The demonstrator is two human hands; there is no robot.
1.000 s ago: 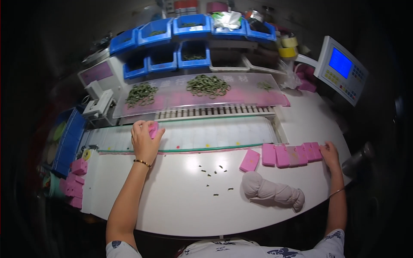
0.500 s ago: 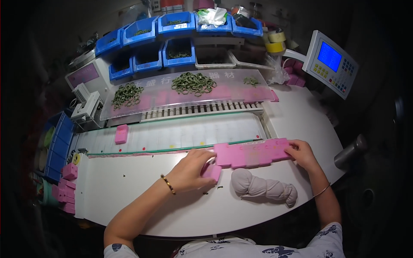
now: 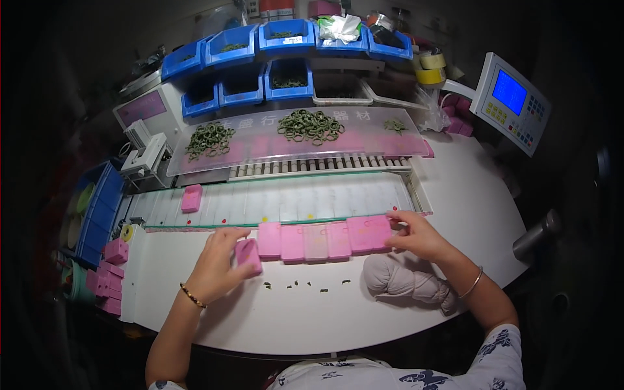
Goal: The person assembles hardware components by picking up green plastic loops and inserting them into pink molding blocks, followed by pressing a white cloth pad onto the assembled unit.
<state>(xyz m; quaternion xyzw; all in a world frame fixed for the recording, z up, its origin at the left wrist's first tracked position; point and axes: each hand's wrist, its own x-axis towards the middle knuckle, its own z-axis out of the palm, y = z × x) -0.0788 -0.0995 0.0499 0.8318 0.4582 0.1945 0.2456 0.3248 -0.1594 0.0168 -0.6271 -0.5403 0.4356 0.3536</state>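
Between thumb and fingers, my left hand (image 3: 220, 265) grips a single small pink block (image 3: 249, 257), tilted and a little apart from a row of similar blocks. That row of flat pink blocks (image 3: 292, 242) lies side by side along the front of the conveyor strip, with one paler block (image 3: 316, 242) in its middle. At the row's right end, my right hand (image 3: 422, 239) pinches the last pink block (image 3: 369, 234) by its outer edge. Several small dark green pieces (image 3: 324, 290) lie scattered on the white table (image 3: 292, 325) just in front of the row.
A rolled grey cloth (image 3: 406, 283) lies near my right forearm. Another pink block (image 3: 191, 199) sits on the pale conveyor strip (image 3: 260, 201). Behind are a clear sheet (image 3: 253, 153) bearing piles of green rings (image 3: 311, 127), blue bins (image 3: 231, 47) and a control panel (image 3: 510, 97).
My left hand has moved left with its block, and my right hand slightly left. The row has shifted left and nearer, its blocks' other faces showing. More green pieces now lie on the table.
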